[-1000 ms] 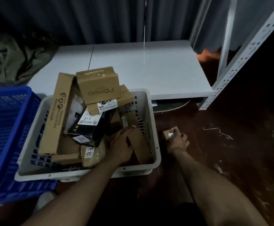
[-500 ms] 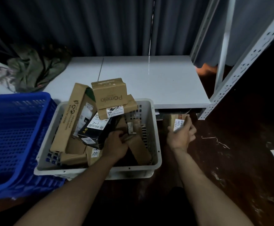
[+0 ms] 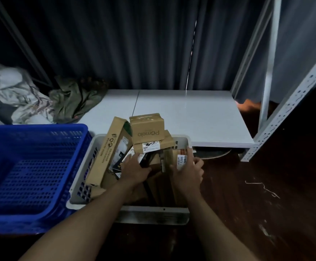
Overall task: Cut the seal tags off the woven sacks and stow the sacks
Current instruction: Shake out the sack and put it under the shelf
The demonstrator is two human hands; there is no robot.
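brown cardboard fills the white crate [image 3: 79, 182], and the small box [image 3: 181, 160] has moved: a second ago it sat on the dark floor to the right of the crate, half a second ago it was lifted beside the rim, and now it is over the crate's right edge, against the other boxes. the right hand [image 3: 188, 175] grasps it, fingers and thumb curled round its sides, white label facing up. the left hand [image 3: 134, 170] has stayed inside the crate, fingers stretched forward and laid on dark packets there, not clenched. two crates stand side by side, touching: the white one and a blue crate [image 3: 36, 128] to its left. on top of the heap three boxes show clearly: a long box [image 3: 109, 151] leaning tilted, a pomelo box [image 3: 146, 128], and a flatter one under it; how many lie beneath cannot be told. one pale sack [image 3: 16, 91] lies crumpled at far left behind the blue crate, just beside one olive cloth [image 3: 74, 98]. one white board [image 3: 191, 117] lies behind the crates, one rack [image 3: 288, 102] at its right.
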